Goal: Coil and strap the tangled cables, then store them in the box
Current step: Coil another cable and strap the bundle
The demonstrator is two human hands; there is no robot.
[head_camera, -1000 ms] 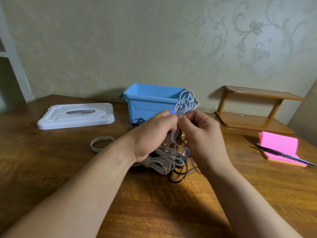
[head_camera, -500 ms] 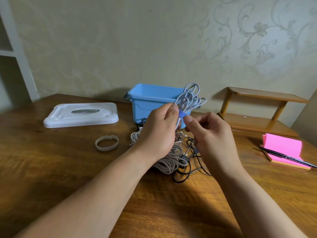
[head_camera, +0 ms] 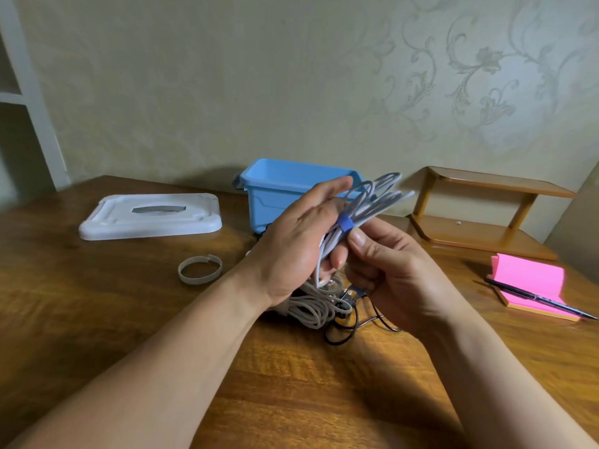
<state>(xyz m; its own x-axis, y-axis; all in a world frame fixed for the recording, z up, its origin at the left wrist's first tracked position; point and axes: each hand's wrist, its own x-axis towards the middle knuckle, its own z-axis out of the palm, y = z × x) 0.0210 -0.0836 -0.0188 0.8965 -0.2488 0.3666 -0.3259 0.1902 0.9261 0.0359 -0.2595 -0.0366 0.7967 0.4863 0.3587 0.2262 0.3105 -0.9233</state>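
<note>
While the blue box (head_camera: pixel 269 202) stands open, its lid (head_camera: pixel 149 218) lying left of it, the left hand (head_camera: pixel 291 244) grips a coiled cable (head_camera: pixel 372 202) before the box, the right hand (head_camera: pixel 389 273) pinching its strap (head_camera: pixel 344 224).

A single wide-angle view from the person's head looks forward and down along both forearms, close to the left hand (head_camera: pixel 291 244) and right hand (head_camera: pixel 392 273), which hold a coiled pale-grey cable (head_camera: pixel 368 207) near mid-frame. Beyond them it faces across the brown wooden table (head_camera: pixel 97 319) to the pale patterned wallpaper wall (head_camera: pixel 227 92).
</note>
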